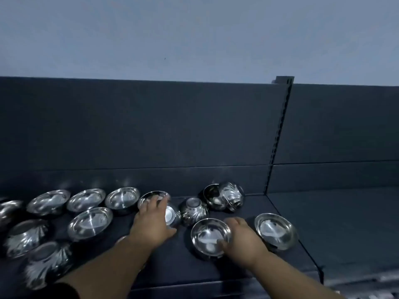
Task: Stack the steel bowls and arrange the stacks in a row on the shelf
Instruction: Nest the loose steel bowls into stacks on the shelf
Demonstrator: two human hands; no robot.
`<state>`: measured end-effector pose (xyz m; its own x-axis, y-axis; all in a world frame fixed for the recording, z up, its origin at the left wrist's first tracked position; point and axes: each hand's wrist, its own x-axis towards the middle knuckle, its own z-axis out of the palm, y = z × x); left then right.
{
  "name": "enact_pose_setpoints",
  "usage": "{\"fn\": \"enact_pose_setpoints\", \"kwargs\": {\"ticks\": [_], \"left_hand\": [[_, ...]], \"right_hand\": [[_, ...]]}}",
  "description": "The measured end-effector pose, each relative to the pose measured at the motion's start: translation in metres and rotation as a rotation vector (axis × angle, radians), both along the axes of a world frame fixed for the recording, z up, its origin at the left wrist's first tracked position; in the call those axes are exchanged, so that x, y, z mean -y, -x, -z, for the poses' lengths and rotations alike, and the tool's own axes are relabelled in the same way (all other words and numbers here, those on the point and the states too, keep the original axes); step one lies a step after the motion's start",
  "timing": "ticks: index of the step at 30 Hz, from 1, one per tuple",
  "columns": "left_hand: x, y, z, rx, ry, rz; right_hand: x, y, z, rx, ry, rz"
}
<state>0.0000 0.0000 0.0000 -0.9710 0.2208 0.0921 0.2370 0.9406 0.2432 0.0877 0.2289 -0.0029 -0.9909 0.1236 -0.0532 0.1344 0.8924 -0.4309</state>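
Observation:
Several steel bowls lie loose on the dark shelf [287, 214]. My right hand [241, 240] grips the near right rim of an upright steel bowl [208, 235] at the shelf's front. My left hand [154, 221] reaches over a tipped bowl [171, 213], its fingers touching the rim of an upright back-row bowl [151, 196]; whether it grips is unclear. An overturned ribbed bowl [194, 209] stands between the hands. Two bowls [224, 197] lean together at the back. One upright bowl [275, 230] sits right of my right hand.
More upright bowls [86, 199] line the back left, with ribbed ones [26, 236] on their sides at the front left. A slotted upright post [278, 134] divides the dark back panel. The neighbouring shelf section [345, 212] lies to the right.

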Motion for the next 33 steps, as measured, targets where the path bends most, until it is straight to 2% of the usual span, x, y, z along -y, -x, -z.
{"fn": "enact_pose_setpoints", "kwargs": {"ticks": [4, 11, 17, 23, 25, 27, 30, 33], "left_hand": [[-0.008, 0.013, 0.01, 0.086, 0.057, -0.051], [-0.009, 0.025, 0.026, 0.06, 0.199, -0.011], [-0.008, 0.032, 0.031, 0.068, 0.203, 0.006], [-0.005, 0.032, 0.032, -0.014, 0.095, -0.007], [-0.001, 0.029, 0.026, -0.016, 0.005, -0.005], [0.005, 0.025, 0.016, -0.012, -0.171, -0.013], [0.014, 0.019, 0.0, 0.045, -0.615, -0.026], [0.016, 0.009, -0.013, 0.242, -1.084, -0.069]], "right_hand": [[-0.014, 0.019, 0.007, 0.071, 0.053, -0.046], [-0.022, 0.032, 0.016, 0.115, 0.165, 0.0], [-0.024, 0.027, 0.015, 0.05, 0.237, 0.084], [-0.027, 0.019, 0.001, -0.03, 0.271, 0.168], [-0.029, 0.018, -0.002, -0.055, 0.273, 0.203], [-0.031, 0.016, -0.004, -0.08, 0.313, 0.258], [-0.032, 0.014, -0.006, -0.09, 0.362, 0.351], [-0.027, 0.014, -0.002, -0.054, 0.326, 0.373]]}}
